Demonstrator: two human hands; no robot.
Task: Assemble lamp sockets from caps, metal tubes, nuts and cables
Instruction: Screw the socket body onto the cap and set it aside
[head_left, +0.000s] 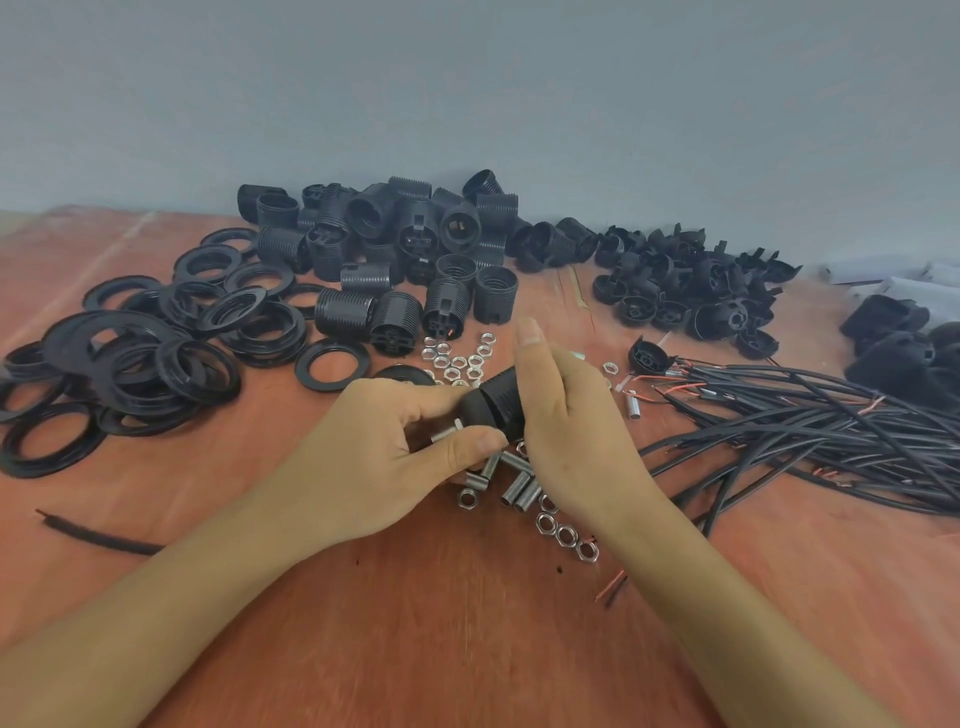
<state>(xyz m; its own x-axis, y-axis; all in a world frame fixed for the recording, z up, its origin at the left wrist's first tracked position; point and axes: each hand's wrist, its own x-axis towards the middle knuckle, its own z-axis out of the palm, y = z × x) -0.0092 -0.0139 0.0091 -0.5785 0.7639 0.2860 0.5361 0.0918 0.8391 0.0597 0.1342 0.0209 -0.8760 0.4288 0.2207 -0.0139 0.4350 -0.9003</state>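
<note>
Head: two hands (363, 457) (566, 421), one socket (496, 402)

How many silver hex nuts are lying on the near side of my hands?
5 silver hex nuts: one left of the threaded metal tubes, one just right of them, three in a row slanting down-right from there. Others may hide under the left hand or right hand.

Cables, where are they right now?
In the head view, the cables lie on the table at right, beside the right hand, in front of the caps.
</note>
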